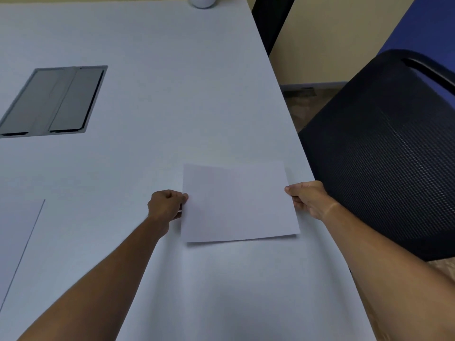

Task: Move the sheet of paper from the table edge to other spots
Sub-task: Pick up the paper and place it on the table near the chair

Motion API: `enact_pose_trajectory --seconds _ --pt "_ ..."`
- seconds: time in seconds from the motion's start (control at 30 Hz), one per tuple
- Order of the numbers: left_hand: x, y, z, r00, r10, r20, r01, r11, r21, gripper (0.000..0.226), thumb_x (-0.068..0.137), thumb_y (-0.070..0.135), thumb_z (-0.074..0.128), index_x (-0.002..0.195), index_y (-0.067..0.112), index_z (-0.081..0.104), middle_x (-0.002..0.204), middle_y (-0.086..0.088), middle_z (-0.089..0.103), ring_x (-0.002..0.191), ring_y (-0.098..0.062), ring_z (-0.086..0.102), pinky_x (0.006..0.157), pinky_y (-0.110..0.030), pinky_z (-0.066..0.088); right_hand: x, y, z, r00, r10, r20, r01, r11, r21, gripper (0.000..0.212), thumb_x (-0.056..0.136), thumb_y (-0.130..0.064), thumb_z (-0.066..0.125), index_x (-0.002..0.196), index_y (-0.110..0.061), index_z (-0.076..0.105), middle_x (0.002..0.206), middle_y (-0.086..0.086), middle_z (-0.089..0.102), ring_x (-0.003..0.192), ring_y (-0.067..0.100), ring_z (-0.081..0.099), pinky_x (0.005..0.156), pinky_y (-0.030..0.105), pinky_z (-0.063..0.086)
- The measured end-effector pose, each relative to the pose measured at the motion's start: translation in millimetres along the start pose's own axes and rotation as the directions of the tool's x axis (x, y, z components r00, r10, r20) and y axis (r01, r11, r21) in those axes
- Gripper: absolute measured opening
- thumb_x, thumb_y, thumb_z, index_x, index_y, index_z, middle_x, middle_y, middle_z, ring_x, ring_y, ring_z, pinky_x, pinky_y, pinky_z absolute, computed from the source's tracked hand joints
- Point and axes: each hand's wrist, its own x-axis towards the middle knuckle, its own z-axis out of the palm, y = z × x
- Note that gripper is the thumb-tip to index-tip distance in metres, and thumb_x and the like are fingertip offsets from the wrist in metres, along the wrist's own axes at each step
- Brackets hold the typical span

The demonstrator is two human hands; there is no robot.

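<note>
Left hand (166, 205) pinches sheet of paper (237, 203) at left edge; right hand (307, 199) pinches right edge. Sheet near tabletop (172, 94) right edge, beside chair (384, 153). Likely light, floppy, crease-prone; opposite-edge hold suits it.

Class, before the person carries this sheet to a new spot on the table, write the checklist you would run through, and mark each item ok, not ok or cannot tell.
1. Left hand pinches the sheet of paper at its left edge: ok.
2. Right hand holds the right edge: ok.
3. Sheet lies flat: not ok, its far edge shows a slight kink.
4. Sheet fully lifted off the table: cannot tell.
5. Bare table surface ahead and to the left for setting it down: ok.
6. Cable hatch and round white object stay apart from the sheet: ok.
</note>
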Motion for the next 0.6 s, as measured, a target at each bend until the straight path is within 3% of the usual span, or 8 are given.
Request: enact_pose_trajectory --seconds 0.07,0.13,0.23,0.33,0.47,0.5,0.6 --pt "3.8 -1.7 7.2 0.999 0.003 -0.041 -0.001 0.999 0.032 0.014 0.081 0.015 0.075 0.072 0.006 0.068 0.089 -0.012 0.073 0.082 -0.027 0.071 0.064 -0.031 0.058 7.9 6.1 0.5 0.998 0.001 -0.060 -0.003 0.999 -0.043 0.015 0.083 0.000 0.075 0.096 0.005 0.071 0.093 0.018 0.071 0.078 0.026 0.067 0.077 0.042 0.061" --pt "6.7 -3.4 12.8 0.996 0.005 -0.086 0.001 0.997 0.073 0.015 0.079 0.015 0.075 0.070 0.005 0.069 0.085 -0.011 0.072 0.076 -0.028 0.069 0.074 -0.037 0.060 15.0 9.9 -1.1 0.996 -0.001 -0.090 -0.008 0.995 -0.104 0.009 0.083 -0.002 0.075 0.090 0.000 0.071 0.095 0.019 0.071 0.081 0.028 0.068 0.084 0.044 0.060" --pt "10.0 -5.7 17.1 0.990 0.007 -0.140 0.010 0.993 0.119 0.014 0.075 0.014 0.074 0.070 0.002 0.070 0.073 -0.010 0.070 0.066 -0.026 0.065 0.081 -0.042 0.060 20.9 10.6 1.0 0.995 -0.003 -0.103 -0.017 0.982 -0.190 0.009 0.081 -0.006 0.075 0.088 -0.009 0.069 0.090 0.013 0.069 0.077 0.025 0.065 0.073 0.035 0.059" --pt "11.3 -6.0 19.3 0.982 0.020 -0.186 0.010 0.988 0.156 0.014 0.074 0.016 0.074 0.063 0.008 0.070 0.067 -0.005 0.070 0.068 -0.025 0.066 0.075 -0.034 0.058 25.7 12.3 10.6 0.976 -0.025 -0.217 -0.027 0.973 -0.231 0.022 0.076 -0.007 0.076 0.067 -0.012 0.057 0.072 0.005 0.059 0.068 0.021 0.058 0.064 0.027 0.051" --pt "12.0 -6.3 21.6 0.970 0.005 -0.242 0.032 0.988 0.151 0.014 0.072 0.019 0.076 0.061 0.014 0.069 0.070 0.000 0.070 0.071 -0.021 0.066 0.069 -0.026 0.048 27.6 15.3 18.1 0.979 -0.037 -0.199 -0.020 0.961 -0.276 0.010 0.077 -0.012 0.075 0.084 -0.008 0.069 0.086 0.010 0.065 0.081 0.028 0.065 0.079 0.035 0.058" --pt "12.2 -6.0 22.1 0.967 -0.005 -0.253 0.042 0.989 0.141 0.014 0.071 0.019 0.077 0.061 0.014 0.069 0.070 0.001 0.069 0.069 -0.019 0.065 0.068 -0.025 0.047 25.3 14.4 19.5 0.974 -0.049 -0.222 -0.019 0.956 -0.292 0.008 0.076 -0.011 0.074 0.076 -0.009 0.066 0.080 0.008 0.063 0.076 0.027 0.062 0.074 0.033 0.057" --pt "13.1 -4.5 22.2 0.961 -0.020 -0.276 0.057 0.991 0.124 0.012 0.069 0.020 0.078 0.061 0.015 0.070 0.069 0.000 0.069 0.066 -0.020 0.066 0.070 -0.027 0.052 22.8 14.5 26.6 0.949 -0.098 -0.300 -0.003 0.947 -0.321 0.032 0.074 -0.007 0.072 0.052 -0.013 0.050 0.059 0.002 0.053 0.059 0.021 0.053 0.059 0.028 0.048"
